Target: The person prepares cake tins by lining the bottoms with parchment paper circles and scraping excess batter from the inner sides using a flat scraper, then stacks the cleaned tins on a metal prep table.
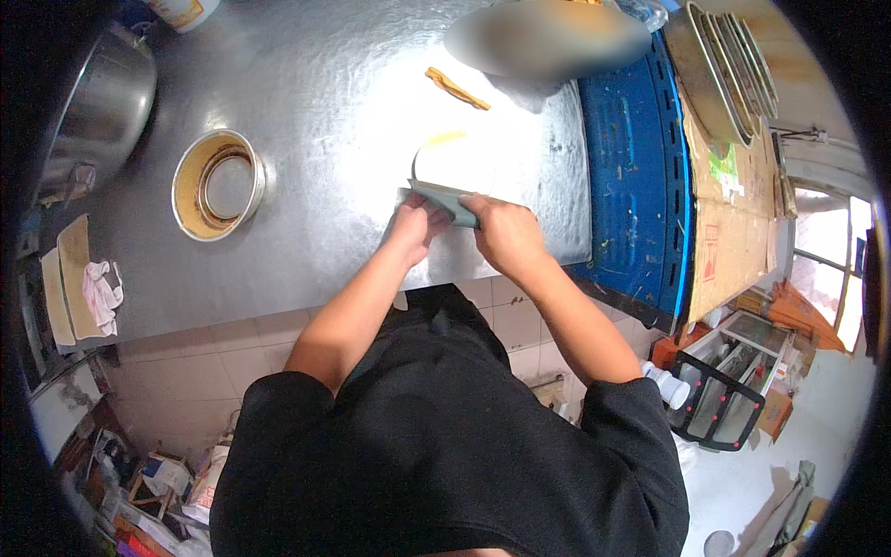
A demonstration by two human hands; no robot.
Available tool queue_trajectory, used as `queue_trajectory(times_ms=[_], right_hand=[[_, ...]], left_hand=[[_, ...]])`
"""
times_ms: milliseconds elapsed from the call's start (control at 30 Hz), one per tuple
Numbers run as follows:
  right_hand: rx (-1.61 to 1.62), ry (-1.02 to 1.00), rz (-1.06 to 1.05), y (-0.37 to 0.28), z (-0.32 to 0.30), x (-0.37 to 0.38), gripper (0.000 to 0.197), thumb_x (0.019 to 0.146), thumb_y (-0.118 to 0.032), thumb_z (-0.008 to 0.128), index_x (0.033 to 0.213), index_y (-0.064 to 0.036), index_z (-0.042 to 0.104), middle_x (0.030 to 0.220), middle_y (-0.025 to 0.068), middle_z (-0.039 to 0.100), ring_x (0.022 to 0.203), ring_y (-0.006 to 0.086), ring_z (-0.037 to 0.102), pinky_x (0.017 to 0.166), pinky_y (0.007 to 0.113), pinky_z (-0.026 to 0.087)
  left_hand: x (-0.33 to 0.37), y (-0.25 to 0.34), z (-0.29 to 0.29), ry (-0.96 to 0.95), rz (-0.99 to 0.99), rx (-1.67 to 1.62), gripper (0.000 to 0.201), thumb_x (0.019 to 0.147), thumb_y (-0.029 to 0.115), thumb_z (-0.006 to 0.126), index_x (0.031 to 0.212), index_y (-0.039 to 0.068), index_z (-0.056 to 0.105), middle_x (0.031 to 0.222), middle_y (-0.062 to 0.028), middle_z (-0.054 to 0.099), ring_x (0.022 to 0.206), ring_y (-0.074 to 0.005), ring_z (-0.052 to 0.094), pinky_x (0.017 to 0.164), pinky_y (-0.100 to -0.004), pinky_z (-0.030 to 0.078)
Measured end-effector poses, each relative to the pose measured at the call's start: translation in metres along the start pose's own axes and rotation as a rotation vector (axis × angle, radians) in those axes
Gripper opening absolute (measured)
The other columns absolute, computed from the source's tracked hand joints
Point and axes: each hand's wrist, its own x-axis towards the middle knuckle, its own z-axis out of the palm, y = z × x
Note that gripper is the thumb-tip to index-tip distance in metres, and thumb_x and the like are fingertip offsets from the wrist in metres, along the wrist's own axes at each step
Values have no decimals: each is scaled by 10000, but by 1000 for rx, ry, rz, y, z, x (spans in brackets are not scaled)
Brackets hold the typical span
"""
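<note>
My right hand [506, 230] is closed round one end of a grey-green flat piece [447, 200], whose exact kind I cannot make out. Against the other end is my left hand [408, 230], fingers curled in, partly hidden beneath it. Both hands are just over the front edge of the steel table [306, 186]. Right beyond the piece lies a pale round shape [455, 165], mostly washed out by glare, with a yellowish patch at its far rim. Farther back rests a narrow brown strip [457, 89]. A round tin [218, 186] with browned residue inside sits to the left.
A large steel bowl [116, 102] stands at the far left, above a crumpled pinkish cloth [102, 295]. A blue metal box [631, 176] borders the table on the right, with cardboard [729, 223] and stacked trays [719, 74] beside it. A blurred round thing [548, 39] is at the back.
</note>
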Motion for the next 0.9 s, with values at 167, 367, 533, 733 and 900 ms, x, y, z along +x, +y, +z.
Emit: queue_trajectory(times_ms=[167, 367, 533, 733, 900], right_hand=[[-37, -55, -22, 1, 19, 9, 329, 699, -15, 510, 1007, -43, 624, 861, 201, 637, 746, 345, 627, 704, 420, 503], [-173, -246, 31, 2, 18, 61, 188, 680, -114, 575, 836, -37, 647, 718, 190, 636, 673, 341, 636, 646, 424, 515], [-273, -271, 84, 15, 9, 124, 178, 690, -127, 561, 771, -4, 661, 764, 209, 640, 723, 342, 640, 686, 410, 517], [-96, -246, 183, 67, -30, 183, 312, 677, -167, 595, 918, 28, 635, 886, 242, 622, 847, 372, 612, 745, 413, 476], [63, 118, 151, 70, -57, 124, 269, 723, -157, 608, 946, -6, 612, 835, 247, 613, 827, 384, 595, 725, 413, 461]], left_hand=[[15, -23, -6, 59, 106, 20, 251, 860, 18, 440, 1098, 61, 508, 987, -56, 569, 848, -150, 558, 656, -262, 483], [2, -17, 7, 78, 106, -19, 288, 871, -12, 400, 1147, 15, 480, 1058, -78, 544, 908, -174, 555, 768, -299, 501], [11, -26, 5, 68, 160, -18, 226, 907, 26, 400, 1109, 10, 501, 1005, -88, 575, 848, -171, 575, 780, -306, 488], [0, -16, 0, 24, 194, -40, 285, 912, 57, 423, 1191, 3, 431, 1163, -157, 531, 1010, -261, 565, 886, -373, 460], [-15, 22, -22, -86, 151, -19, 517, 900, 450, 404, 1187, 22, 441, 1159, -141, 526, 1041, -242, 527, 929, -414, 409]])
